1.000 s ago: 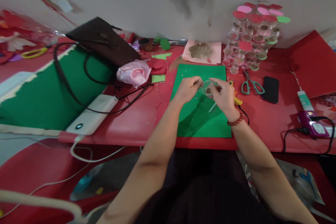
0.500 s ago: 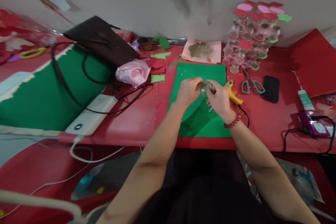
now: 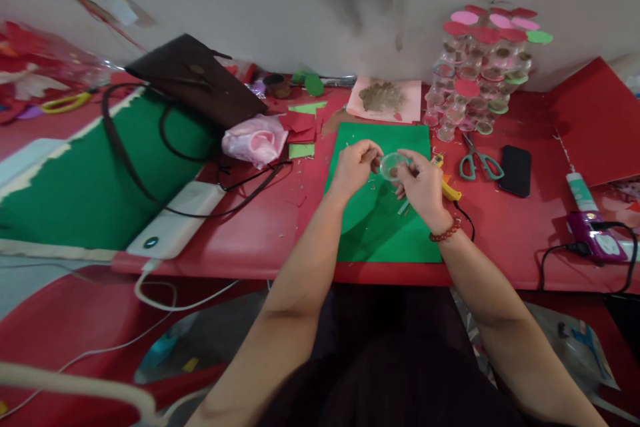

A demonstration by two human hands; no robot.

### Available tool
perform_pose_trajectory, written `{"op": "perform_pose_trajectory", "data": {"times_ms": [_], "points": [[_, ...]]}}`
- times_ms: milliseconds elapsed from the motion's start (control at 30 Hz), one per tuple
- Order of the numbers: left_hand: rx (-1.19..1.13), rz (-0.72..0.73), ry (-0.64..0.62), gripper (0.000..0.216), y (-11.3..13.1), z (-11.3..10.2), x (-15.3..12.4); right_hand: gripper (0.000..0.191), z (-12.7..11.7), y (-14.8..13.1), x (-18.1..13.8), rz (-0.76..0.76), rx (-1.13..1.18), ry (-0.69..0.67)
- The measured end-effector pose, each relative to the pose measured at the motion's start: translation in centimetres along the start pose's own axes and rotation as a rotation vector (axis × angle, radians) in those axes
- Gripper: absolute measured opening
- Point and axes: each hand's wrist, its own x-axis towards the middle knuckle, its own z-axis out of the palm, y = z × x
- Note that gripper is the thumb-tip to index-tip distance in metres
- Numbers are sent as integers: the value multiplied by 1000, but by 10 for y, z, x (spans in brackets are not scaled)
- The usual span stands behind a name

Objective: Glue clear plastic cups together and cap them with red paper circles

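Note:
Both my hands meet over a green paper sheet (image 3: 385,227) on the red table (image 3: 260,233). My left hand (image 3: 354,167) is closed in a pinch at the rim of a small clear plastic cup (image 3: 390,164). My right hand (image 3: 424,185), with a bead bracelet on its wrist, grips the same cup from the right side. The cup's mouth faces me and something brown shows inside it. A yellow glue gun (image 3: 449,188) lies just behind my right hand, partly hidden.
A stack of clear cups with paper discs (image 3: 480,73) stands at the back right. Green-handled scissors (image 3: 477,161), a black phone (image 3: 516,170), a glue tube (image 3: 579,190) and a purple device (image 3: 595,240) lie to the right. Pink paper with brown crumbs (image 3: 385,97), a dark bag (image 3: 197,80), pink cloth (image 3: 255,139) and cables lie left.
The cup has been turned between my fingers and its open mouth now faces me again. Both hands stayed over the green sheet.

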Motion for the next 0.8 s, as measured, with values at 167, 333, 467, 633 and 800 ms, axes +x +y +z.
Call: {"op": "perform_pose_trajectory", "data": {"times_ms": [167, 333, 467, 633, 800], "points": [[34, 67, 23, 22, 3, 2, -2, 33, -1, 0, 1, -13, -25, 11], [247, 116, 4, 22, 7, 4, -6, 32, 2, 4, 0, -23, -66, -52], [381, 155, -23, 22, 5, 0, -6, 30, 4, 7, -2, -50, -86, -69], [432, 145, -7, 23, 5, 1, -6, 27, 5, 9, -1, -26, -59, -93], [357, 173, 61, 22, 5, 6, -7, 27, 5, 15, 3, -65, -86, -65]]}}
